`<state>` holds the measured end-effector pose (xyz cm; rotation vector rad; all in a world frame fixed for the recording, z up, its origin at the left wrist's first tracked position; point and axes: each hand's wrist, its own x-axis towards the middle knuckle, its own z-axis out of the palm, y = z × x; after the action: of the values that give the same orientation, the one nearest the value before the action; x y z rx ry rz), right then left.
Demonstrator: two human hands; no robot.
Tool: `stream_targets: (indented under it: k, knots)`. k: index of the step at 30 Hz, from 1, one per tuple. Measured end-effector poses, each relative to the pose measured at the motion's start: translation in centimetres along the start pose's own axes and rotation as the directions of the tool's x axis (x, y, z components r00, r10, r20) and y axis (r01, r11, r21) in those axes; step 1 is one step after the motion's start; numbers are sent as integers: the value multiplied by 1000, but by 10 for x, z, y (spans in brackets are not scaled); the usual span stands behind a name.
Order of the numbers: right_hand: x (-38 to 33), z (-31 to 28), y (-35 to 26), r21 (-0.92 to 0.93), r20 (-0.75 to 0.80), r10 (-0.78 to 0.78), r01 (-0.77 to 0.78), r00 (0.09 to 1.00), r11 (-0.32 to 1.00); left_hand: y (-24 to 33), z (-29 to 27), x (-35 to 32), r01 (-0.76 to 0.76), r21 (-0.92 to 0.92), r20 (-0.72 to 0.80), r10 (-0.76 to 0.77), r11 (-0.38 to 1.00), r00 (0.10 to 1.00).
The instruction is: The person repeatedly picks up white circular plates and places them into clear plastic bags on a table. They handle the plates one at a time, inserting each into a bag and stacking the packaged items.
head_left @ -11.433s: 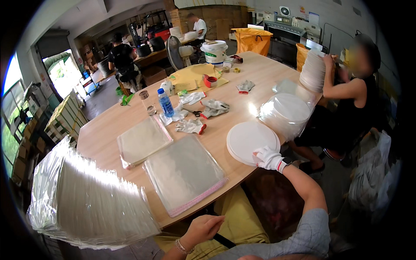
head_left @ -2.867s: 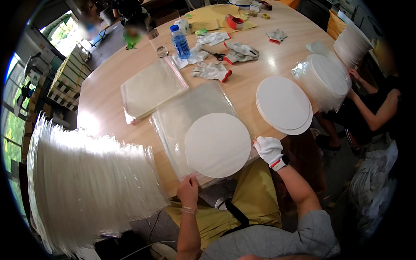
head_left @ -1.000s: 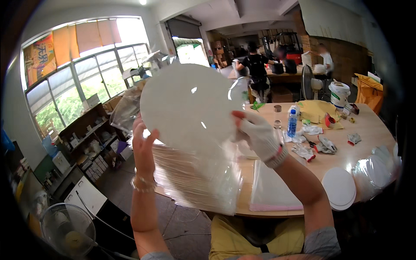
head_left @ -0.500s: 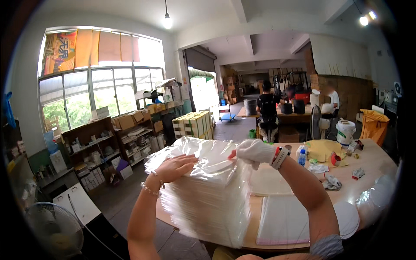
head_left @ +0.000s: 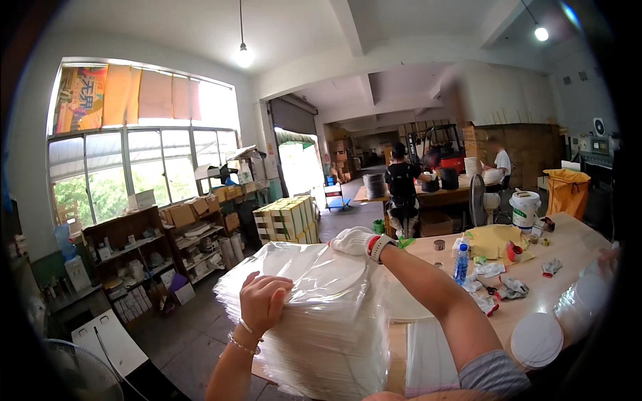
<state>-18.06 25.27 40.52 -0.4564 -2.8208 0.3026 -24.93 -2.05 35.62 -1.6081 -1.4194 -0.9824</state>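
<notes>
Gloved right hand [head_left: 353,242] (head view) has shifted to the far edge of the clear-bagged stack [head_left: 321,341] at the tabletop [head_left: 501,327]'s left; cannot tell whether it grips. Left hand [head_left: 263,301], loose and unclenched, rests at the left edge. Judged light, limp, slippery; best held by opposite edges.

Stack of bags [head_left: 324,334]: clear plastic, glossy, wrinkled. Glove [head_left: 352,241], stack's 1 o'clock: matt cloth. Bench [head_left: 580,242], 3 o'clock: smooth, wood-look, faint sheen.

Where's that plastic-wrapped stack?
In the head view, the stack is at lower centre, at the table's left end, under the left hand and gloved right hand.
</notes>
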Motion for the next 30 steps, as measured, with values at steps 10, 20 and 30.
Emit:
stream_targets:
  k: [10, 20, 30]
  knots:
    - [-14, 12, 92, 703, -339, 163, 134, 927, 698, -18, 24, -25, -191, 17, -382, 183, 981, 906]
    - [-489, 91, 301, 434, -108, 682, -582, 724, 687, 74, 80, -139, -84, -114, -464, 22, 990, 886]
    - [-657, 185, 306, -126, -174, 626, -648, 760, 751, 203, 152, -339, 892, -251, 742, -516, 376, 427]
